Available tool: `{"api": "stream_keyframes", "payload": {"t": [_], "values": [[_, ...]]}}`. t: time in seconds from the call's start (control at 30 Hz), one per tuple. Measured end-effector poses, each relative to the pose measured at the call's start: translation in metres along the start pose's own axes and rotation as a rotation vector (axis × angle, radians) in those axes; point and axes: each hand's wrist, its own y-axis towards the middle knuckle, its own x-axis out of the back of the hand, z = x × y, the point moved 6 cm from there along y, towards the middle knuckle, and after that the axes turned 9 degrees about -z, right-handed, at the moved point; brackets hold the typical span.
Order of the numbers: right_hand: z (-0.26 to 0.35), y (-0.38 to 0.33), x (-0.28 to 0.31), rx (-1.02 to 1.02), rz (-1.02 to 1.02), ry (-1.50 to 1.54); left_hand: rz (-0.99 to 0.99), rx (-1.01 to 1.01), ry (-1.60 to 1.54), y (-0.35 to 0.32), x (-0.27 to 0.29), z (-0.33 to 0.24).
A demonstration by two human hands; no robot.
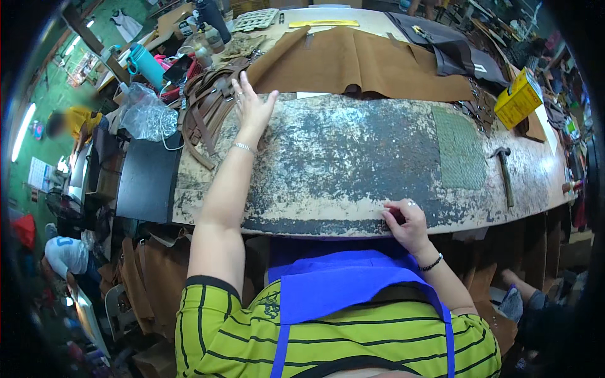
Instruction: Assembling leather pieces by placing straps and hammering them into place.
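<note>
My left hand (253, 106) is stretched out flat over the far left of a worn, paint-stained worktable (340, 164), fingers spread, holding nothing. Its fingertips are next to a pile of brown leather straps (205, 107) and the edge of a large brown leather sheet (359, 63). My right hand (405, 222) rests at the near edge of the table with its fingers curled on the edge. I cannot tell whether it pinches anything small.
A hammer (505, 173) lies at the right beside a green cutting mat (460, 148). A yellow box (518, 97), a dark bag (441, 41), a teal bottle (146, 64) and crumpled plastic (148, 113) ring the table. Other people sit at the far left.
</note>
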Motion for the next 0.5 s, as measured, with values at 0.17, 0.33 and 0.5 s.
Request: {"api": "stream_keyframes", "payload": {"t": [0.17,0.33,0.5], "values": [[0.003,-0.003,0.0,0.062,-0.035,-0.049,-0.012,0.494,-0.125,0.029,-0.031,0.063],[-0.001,-0.003,-0.001,0.052,-0.022,0.0,-0.208,0.302,-0.486,0.045,-0.013,0.022],[-0.005,-0.005,-0.002,0.0,0.021,0.006,-0.085,0.456,-1.261,0.029,0.054,-0.061]]}}
